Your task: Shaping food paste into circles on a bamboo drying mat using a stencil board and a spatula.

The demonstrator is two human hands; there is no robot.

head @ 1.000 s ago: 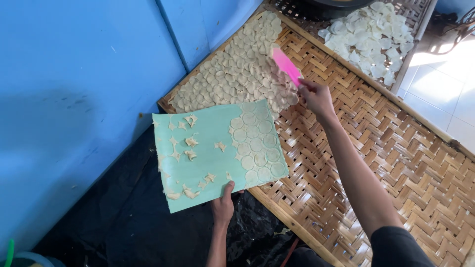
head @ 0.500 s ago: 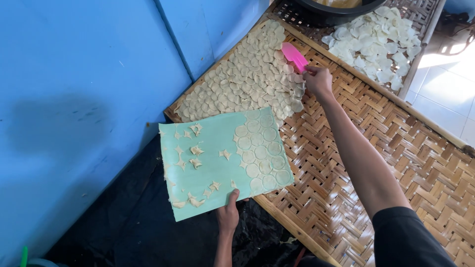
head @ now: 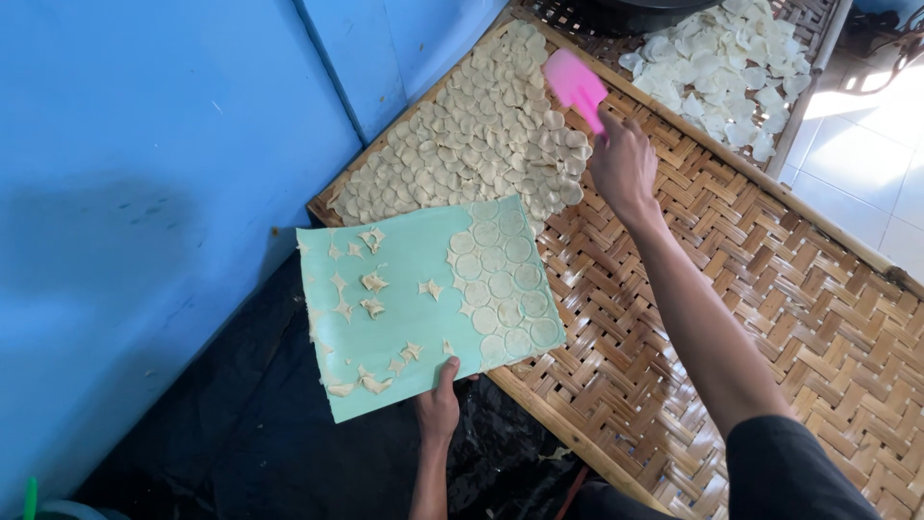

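The right hand (head: 624, 164), arm outstretched, is closed around one pink flat-bladed spatula (head: 575, 85) raised over the far edge of the woven bamboo tray (head: 770, 318). The left hand (head: 439, 404) pinches the near edge of one mint-green rectangular mat (head: 404, 250), thumb on top. The mat's right edge carries about fifteen pale dough discs (head: 500, 287) in three rows; its scraps are too many to count.

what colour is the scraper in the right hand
The scraper in the right hand is bright pink, seen in the head view, the only one.
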